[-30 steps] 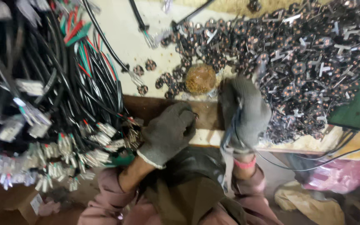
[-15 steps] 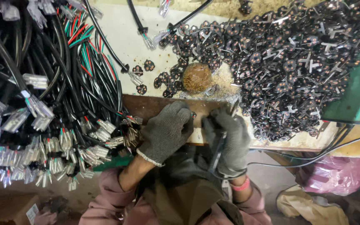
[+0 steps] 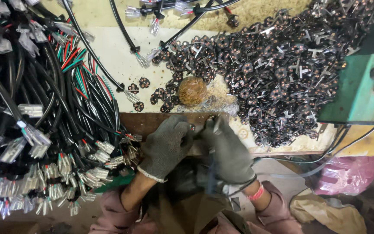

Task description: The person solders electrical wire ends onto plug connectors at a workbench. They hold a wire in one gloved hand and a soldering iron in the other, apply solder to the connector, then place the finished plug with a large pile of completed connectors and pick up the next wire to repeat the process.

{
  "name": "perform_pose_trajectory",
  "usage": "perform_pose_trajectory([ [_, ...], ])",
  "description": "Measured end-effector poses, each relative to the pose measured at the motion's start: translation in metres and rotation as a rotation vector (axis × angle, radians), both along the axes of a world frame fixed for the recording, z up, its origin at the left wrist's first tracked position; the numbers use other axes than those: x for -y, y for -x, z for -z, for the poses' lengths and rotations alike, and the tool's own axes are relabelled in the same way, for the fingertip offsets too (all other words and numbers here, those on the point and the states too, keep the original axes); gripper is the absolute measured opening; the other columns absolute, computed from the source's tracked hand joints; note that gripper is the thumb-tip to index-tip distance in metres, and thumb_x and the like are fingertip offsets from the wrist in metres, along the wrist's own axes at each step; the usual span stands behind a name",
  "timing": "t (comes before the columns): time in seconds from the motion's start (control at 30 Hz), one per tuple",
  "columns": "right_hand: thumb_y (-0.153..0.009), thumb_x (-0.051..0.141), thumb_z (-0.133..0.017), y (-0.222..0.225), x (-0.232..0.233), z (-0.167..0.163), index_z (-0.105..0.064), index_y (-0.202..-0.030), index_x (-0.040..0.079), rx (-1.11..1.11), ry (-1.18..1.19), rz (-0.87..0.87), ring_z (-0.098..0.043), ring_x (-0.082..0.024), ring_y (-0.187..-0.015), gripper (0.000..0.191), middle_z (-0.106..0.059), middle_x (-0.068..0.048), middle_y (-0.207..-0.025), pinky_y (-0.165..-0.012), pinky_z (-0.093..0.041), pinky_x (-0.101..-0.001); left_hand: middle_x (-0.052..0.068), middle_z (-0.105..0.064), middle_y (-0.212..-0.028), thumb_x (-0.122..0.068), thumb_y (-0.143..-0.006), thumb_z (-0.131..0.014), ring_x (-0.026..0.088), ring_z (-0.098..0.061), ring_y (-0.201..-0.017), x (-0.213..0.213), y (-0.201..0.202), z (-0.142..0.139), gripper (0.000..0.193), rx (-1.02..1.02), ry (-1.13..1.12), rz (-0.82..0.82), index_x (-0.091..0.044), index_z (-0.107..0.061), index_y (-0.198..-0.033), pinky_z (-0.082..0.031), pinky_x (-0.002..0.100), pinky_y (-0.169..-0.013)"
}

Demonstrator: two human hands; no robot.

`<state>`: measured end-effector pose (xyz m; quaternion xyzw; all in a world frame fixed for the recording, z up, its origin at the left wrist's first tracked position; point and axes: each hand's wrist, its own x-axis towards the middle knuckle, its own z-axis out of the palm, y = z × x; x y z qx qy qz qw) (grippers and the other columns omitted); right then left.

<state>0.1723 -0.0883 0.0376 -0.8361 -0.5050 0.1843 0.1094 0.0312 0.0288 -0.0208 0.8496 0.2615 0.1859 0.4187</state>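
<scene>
Both of my hands wear dark grey knit gloves and meet at the wooden front edge of the bench (image 3: 152, 120). My left hand (image 3: 166, 146) is curled, its fingertips pinching a small black plug insert (image 3: 191, 127) with copper dots. My right hand (image 3: 229, 152) presses against the left from the right and grips a black cable (image 3: 210, 177) that hangs down toward my lap. The cable's end is hidden between the fingers.
A big heap of black plug inserts (image 3: 273, 73) with copper pins covers the bench at the right. A thick bundle of black cables (image 3: 44, 130) with clear terminal sleeves hangs at the left. A brown round lump (image 3: 192, 91), a green machine (image 3: 356, 95) and a pink bag (image 3: 347, 175) are nearby.
My right hand drew back from the heap of inserts to the bench edge, took up the black cable and closed against my left hand, which barely moved.
</scene>
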Motion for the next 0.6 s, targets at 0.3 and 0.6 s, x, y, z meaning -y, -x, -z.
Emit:
perform_pose_trajectory([
  [0.3,-0.087,0.013,-0.070,0.015,0.061,0.043,-0.064,-0.118,0.006,-0.111,-0.570,0.278,-0.072,-0.029,-0.092,0.032,-0.073,-0.014,-0.102,-0.079,-0.057,-0.0381,0.012,-0.065,-0.107,-0.012,-0.086,-0.070,0.034,-0.066,-0.099,0.011,0.000,-0.005,0.016,-0.026,0.006,-0.018,-0.009,-0.062,-0.099,-0.056,0.044,-0.080],
  [0.6,-0.088,0.012,-0.068,0.013,0.039,0.058,-0.060,-0.123,0.001,-0.513,-0.571,0.444,-0.071,-0.029,-0.106,0.037,-0.073,-0.014,-0.115,-0.090,-0.057,-0.0375,0.015,-0.063,-0.113,-0.015,-0.077,-0.073,0.037,-0.063,-0.101,0.014,-0.006,-0.007,0.031,-0.108,0.058,0.112,-0.004,-0.063,-0.104,-0.053,0.045,-0.084],
])
